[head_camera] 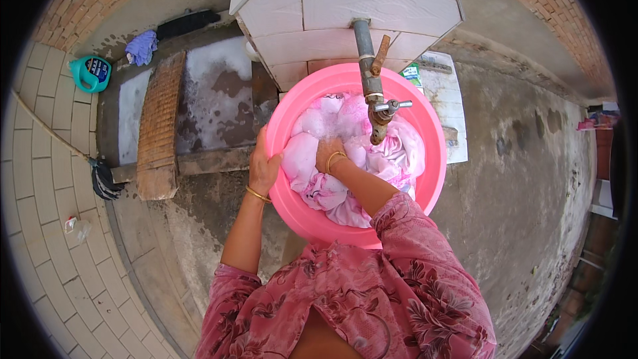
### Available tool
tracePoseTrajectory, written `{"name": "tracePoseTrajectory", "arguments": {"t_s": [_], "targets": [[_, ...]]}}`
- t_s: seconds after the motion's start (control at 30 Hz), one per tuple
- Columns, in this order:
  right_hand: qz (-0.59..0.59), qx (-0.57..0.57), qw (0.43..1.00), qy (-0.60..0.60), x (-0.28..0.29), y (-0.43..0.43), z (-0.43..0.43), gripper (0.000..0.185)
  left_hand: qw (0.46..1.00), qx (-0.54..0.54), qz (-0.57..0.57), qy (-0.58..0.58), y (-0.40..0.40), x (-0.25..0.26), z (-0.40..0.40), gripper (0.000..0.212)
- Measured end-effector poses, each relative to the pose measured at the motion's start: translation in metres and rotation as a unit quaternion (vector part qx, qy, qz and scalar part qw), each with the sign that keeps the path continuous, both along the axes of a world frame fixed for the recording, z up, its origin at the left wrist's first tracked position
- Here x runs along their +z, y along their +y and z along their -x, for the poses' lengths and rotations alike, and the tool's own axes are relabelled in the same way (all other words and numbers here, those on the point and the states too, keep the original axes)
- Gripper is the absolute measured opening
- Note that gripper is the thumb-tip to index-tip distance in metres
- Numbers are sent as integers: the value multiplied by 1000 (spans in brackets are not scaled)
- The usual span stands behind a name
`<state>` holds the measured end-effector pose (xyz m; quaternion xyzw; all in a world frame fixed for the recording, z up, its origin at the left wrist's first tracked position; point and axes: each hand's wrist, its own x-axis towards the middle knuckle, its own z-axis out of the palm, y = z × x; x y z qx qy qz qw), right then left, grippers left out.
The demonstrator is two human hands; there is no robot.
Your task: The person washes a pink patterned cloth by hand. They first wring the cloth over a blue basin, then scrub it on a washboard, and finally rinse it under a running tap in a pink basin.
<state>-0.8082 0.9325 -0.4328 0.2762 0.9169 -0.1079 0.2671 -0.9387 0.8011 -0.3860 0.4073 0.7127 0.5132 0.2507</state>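
A round pink plastic basin sits in front of me, holding wet white-and-pink cloth in sudsy water. My left hand grips the basin's left rim, thumb on the outer wall. Into the suds reaches my right hand, its fingers sunk among the cloth and hidden, so whether they hold any of it does not show. Above the basin's right part hangs a rusty metal tap with a lever handle, its spout over the cloth. No clear stream shows at the spout.
Behind the basin stands a white-tiled block. At left, a wooden washboard lies across a trough of foamy water. Beyond are a teal detergent jug, a purple cloth and a mop. A white board lies right.
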Motion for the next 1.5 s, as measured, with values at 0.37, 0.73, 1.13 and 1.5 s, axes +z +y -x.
{"name": "tracePoseTrajectory", "arguments": {"t_s": [0.37,0.73,1.13,1.5], "targets": [[76,-83,982,151,-21,10,-2,36,997,-1,18,73,9,-9,7,66],[-15,19,947,320,127,-39,-119,42,993,21,87,74,2,1,2,68],[56,-49,971,227,55,-44,-13,44,998,8,-4,63,3,-1,2,64],[135,-108,978,114,-41,1,40,34,999,-2,11,47,2,-2,2,65]]}}
